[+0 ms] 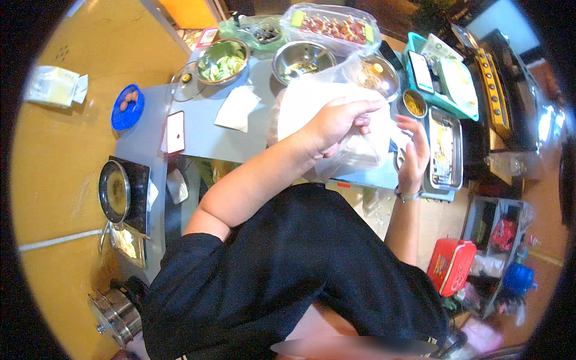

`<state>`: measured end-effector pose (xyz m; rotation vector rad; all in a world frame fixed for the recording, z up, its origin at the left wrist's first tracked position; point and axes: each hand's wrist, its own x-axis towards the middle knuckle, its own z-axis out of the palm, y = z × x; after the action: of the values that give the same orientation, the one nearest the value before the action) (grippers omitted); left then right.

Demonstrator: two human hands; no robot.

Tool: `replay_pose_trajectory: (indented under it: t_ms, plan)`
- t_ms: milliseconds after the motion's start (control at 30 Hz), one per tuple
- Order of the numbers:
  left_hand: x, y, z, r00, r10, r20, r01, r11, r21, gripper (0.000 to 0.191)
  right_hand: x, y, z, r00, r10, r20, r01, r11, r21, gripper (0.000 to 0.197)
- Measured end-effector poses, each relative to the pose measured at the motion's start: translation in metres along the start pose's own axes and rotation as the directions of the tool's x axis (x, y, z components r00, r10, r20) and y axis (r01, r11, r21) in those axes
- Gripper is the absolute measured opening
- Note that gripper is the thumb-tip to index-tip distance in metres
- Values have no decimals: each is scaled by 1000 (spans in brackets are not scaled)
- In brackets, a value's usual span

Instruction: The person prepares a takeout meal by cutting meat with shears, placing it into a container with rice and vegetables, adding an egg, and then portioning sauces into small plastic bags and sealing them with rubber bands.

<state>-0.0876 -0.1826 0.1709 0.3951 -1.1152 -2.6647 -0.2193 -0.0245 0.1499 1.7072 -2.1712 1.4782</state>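
Note:
My left hand [344, 121] reaches across in front of my chest, its fingers curled on the clear plastic bag [330, 166]. Thin film gathers under these fingers and spreads toward the table edge. Beneath and behind the hand is a bright white sheet-like thing [300, 110]; overexposure hides its detail. To the right, my right hand [414, 150] is raised with fingers bent and apart, nothing visible in it. It is beside the metal tray [445, 148] with food remains. Just beyond it stands a small metal bowl of yellow food [413, 104].
Farther back are a steel bowl of sliced greens [223, 63], a steel bowl with a spoon [302, 60], a lidded bowl [378, 76] and a plastic-covered tray [333, 29]. A phone [175, 132], eggs in a blue basket [128, 108] and a frying pan [115, 191] lie left.

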Motion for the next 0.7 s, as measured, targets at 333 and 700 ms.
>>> replay_pose_trajectory:
  t_ms: [333,700]
  plan:
    - [-108,95,-13,930,330,-163,-278,920,278,17,-91,28,96,473,500,725,-772,-160,614,74]
    - [-137,155,-154,897,384,-218,-304,895,326,17,-35,-19,274,508,368,779,-835,-13,551,64]
